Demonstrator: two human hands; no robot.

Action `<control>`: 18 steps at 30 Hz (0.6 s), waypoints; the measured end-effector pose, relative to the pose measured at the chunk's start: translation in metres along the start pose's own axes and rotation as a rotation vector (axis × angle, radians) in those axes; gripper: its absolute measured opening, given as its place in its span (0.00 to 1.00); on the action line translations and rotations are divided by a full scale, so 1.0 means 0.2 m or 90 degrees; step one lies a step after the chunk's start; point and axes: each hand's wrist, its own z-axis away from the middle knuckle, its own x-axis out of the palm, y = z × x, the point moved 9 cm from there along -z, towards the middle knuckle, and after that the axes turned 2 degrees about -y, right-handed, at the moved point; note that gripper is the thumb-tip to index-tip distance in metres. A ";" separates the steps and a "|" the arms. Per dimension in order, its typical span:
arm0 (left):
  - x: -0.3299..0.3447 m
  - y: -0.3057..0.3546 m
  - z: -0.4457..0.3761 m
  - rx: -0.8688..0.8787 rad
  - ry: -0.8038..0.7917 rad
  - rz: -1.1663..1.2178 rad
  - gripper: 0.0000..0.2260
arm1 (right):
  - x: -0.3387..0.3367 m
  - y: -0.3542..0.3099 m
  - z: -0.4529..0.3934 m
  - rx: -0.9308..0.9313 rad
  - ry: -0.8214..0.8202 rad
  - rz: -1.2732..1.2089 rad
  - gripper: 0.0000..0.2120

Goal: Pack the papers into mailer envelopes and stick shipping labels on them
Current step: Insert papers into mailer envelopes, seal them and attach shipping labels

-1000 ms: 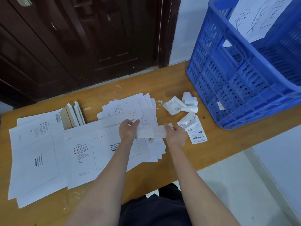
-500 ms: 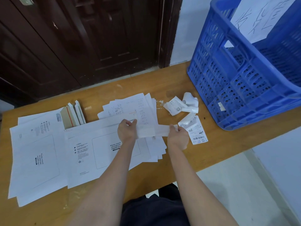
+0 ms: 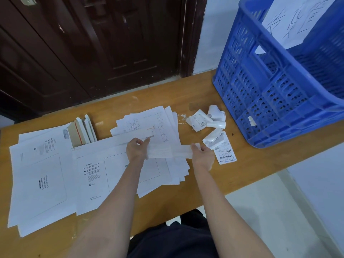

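My left hand (image 3: 136, 150) and my right hand (image 3: 202, 155) pinch the two ends of a white shipping label (image 3: 167, 151), stretched between them just above the table. Under it lies a white mailer envelope (image 3: 96, 175) with its flap open toward the far side. A fanned stack of handwritten papers (image 3: 160, 123) lies behind and to the right of that envelope. More mailer envelopes (image 3: 39, 183) lie flat at the left. A printed label with a barcode (image 3: 225, 151) lies right of my right hand.
Curled label backings (image 3: 208, 120) are scattered near a big blue plastic crate (image 3: 275, 86) at the table's right end. A few upright envelopes (image 3: 81, 131) stand at the back left. The wooden table (image 3: 251, 175) ends close in front of me.
My hands have drawn apart, the right one moving right, and the label is stretched out longer between them. It has peeled further from its backing strip.
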 end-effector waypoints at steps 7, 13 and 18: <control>-0.03 -0.03 -0.03 -0.006 -0.039 -0.018 0.18 | 0.03 -0.02 0.01 -0.068 -0.035 -0.035 0.25; -0.04 -0.04 -0.04 -0.004 -0.054 -0.015 0.17 | 0.03 -0.01 0.01 -0.087 -0.051 -0.027 0.21; -0.05 -0.09 -0.05 -0.009 -0.060 -0.010 0.18 | 0.05 0.00 0.01 -0.094 -0.069 0.001 0.17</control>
